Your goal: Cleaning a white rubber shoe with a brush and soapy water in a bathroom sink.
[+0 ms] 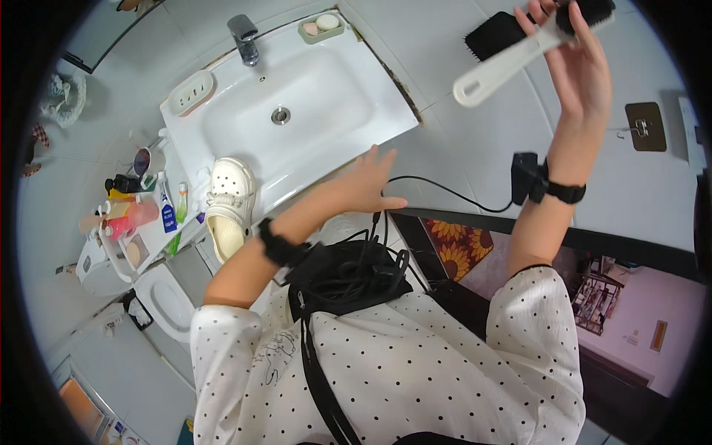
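Right hand [577, 74], upper right of frame: fingers wrapped round white-handled brush [500, 70] near bristle end, handle jutting lower left. Black bristled pad [493, 37] just beside fingers; hard to tell whether separate brush. Left hand [365, 182], centre: empty, fingers spread, near front edge of sink [337, 96]. White clog [230, 196], left of centre: toe over sink corner, heel apparently past edge; could tip if left forearm bumps it. Brush could drop if fingers loosen; cable [447, 187] could snag left hand beside it.
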{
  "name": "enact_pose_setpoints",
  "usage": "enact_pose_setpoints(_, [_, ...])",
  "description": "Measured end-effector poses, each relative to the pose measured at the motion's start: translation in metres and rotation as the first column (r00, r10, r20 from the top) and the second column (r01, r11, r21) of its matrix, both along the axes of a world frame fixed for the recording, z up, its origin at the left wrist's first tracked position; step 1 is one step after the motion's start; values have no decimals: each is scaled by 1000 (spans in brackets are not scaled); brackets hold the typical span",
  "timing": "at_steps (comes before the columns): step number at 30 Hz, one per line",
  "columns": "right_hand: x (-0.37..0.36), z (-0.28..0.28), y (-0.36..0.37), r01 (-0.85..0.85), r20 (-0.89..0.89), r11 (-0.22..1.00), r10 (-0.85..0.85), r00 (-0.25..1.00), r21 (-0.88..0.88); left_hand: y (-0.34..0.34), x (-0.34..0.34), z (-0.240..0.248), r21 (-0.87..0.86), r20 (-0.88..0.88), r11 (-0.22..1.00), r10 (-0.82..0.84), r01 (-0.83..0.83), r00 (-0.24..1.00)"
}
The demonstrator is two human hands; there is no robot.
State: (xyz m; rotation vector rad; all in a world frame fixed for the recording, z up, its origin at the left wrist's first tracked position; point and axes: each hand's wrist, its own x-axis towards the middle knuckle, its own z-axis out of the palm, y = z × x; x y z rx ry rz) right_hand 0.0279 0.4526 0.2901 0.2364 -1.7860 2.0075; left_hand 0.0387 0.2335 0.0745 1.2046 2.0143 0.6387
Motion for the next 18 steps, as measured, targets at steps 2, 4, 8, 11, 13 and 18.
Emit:
enact_pose_setpoints(2, [-12, 8, -4, 71, -38, 993, -75, 996, -89, 37, 12, -19, -227, 78, 964, -121, 136, 990])
enact_pose_setpoints(4, [-28, 24, 13, -161, -37, 958, 157, 987, -237, 59, 28, -64, -167, 196, 958, -199, 233, 960])
enact_pose_setpoints(8, [-47, 33, 2, -167, -101, 960, 148, 984, -225, 85, 51, -94, 48, 172, 922, -386, 384, 906])
enact_pose_setpoints(11, [-63, 31, -5, -239, -148, 927, 203, 968, -289, 89, 64, -91, 249, 206, 893, -427, 375, 880])
enact_pose_setpoints(13, [-74, 30, -9, -254, -152, 903, 214, 965, -346, 92, 77, -86, 352, 184, 867, -434, 353, 882])
enact_pose_setpoints(18, [-97, 24, -5, -258, -203, 903, 196, 959, -345, 87, 111, -36, 785, 213, 575, -600, 230, 771])
